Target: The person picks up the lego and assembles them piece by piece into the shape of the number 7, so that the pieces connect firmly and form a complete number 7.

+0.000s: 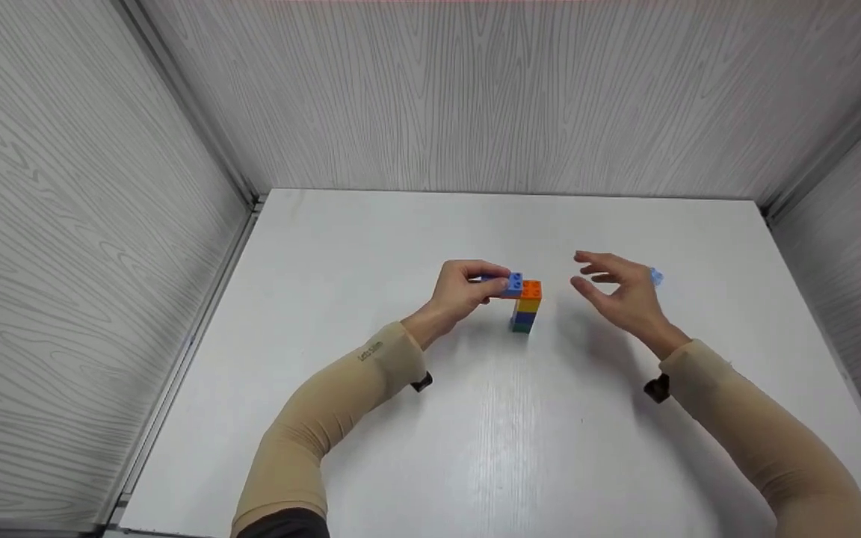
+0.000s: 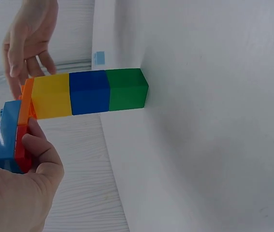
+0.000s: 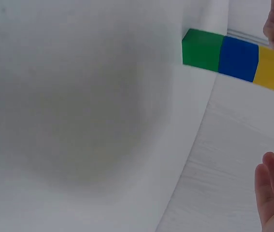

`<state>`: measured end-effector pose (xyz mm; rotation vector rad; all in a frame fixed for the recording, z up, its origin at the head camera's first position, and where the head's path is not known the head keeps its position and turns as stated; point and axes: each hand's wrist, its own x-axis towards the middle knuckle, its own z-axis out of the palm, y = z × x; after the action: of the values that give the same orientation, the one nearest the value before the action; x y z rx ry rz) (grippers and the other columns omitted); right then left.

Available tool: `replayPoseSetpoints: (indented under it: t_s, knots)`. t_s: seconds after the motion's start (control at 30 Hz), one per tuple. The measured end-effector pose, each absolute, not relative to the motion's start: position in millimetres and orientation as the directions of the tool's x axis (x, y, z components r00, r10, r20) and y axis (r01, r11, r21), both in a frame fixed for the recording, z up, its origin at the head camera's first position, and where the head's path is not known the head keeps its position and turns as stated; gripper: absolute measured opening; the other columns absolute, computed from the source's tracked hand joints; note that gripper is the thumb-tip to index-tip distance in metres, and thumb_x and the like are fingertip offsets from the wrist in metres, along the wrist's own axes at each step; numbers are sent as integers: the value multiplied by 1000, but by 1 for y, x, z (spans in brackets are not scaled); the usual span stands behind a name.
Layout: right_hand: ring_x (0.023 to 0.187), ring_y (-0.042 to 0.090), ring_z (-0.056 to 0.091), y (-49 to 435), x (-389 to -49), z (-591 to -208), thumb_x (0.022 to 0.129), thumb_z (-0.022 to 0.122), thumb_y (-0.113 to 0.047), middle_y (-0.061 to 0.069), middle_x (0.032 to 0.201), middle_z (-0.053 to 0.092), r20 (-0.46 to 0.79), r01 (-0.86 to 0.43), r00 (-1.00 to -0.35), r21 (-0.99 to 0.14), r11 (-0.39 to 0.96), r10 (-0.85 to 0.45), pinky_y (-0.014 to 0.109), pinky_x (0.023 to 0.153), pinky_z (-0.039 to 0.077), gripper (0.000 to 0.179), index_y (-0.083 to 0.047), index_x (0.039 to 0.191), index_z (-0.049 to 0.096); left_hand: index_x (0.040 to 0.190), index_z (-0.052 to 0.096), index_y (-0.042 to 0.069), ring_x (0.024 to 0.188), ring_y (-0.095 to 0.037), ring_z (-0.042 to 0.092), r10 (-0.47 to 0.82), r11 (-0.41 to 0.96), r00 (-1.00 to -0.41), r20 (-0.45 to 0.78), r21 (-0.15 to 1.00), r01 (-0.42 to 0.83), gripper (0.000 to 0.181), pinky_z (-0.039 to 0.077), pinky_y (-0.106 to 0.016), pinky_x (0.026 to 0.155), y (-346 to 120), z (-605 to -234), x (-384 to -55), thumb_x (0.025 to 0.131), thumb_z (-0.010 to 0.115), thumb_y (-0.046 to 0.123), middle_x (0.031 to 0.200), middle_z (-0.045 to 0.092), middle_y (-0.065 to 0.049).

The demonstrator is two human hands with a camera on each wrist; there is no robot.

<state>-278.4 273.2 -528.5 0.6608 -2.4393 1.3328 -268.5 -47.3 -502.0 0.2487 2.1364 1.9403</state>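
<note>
A narrow tower of toy building bricks stands upright on the white table (image 1: 400,448): a green brick (image 2: 126,89) at the bottom, then a dark blue brick (image 2: 89,92), a yellow brick (image 2: 52,95) and a thin orange piece (image 1: 532,290). My left hand (image 1: 457,295) pinches a lighter blue brick (image 1: 515,284) at the tower's top left, thumb on its near side. Under that brick a thin red piece (image 2: 22,145) shows, beside the orange one and jutting out leftward. To the right of the tower my right hand (image 1: 625,295) hovers, fingers spread and holding nothing.
A small pale blue brick (image 1: 656,276) lies on the table just beyond my right hand, partly hidden by it. White wood-grain panels close in the table at the back (image 1: 475,97), left (image 1: 64,261) and right (image 1: 856,224).
</note>
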Motion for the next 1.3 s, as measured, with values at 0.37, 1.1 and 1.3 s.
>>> replayPoseSetpoints:
  t_s: [0.37, 1.1, 1.3]
  knots:
    - [106, 0, 75, 360, -298, -540, 99, 88, -22, 6, 134, 81, 284, -200, -957, -799, 567, 63, 7, 91, 57, 43, -5, 137, 80, 128, 85, 11, 99, -19, 76, 274, 109, -957, -95, 992, -67, 23, 62, -22, 86, -49, -502, -267, 107, 79, 16, 133, 78, -13]
    - [125, 30, 68, 392, -319, -571, 103, 82, -29, 26, 144, 72, -106, 186, -982, -711, 678, 159, 12, 87, 47, 55, 0, 148, 69, 128, 85, 8, 91, -13, 77, 306, 111, -949, -75, 993, -42, 24, 61, -21, 82, -51, -503, -269, 106, 79, 17, 131, 79, -15]
    - [128, 34, 67, 391, -318, -571, 104, 79, -29, 26, 144, 72, -116, 197, -980, -709, 678, 163, 20, 94, 49, 54, -1, 148, 69, 127, 85, 10, 92, -14, 78, 306, 111, -949, -72, 993, -39, 23, 61, -22, 81, -50, -504, -269, 107, 79, 18, 130, 79, -13]
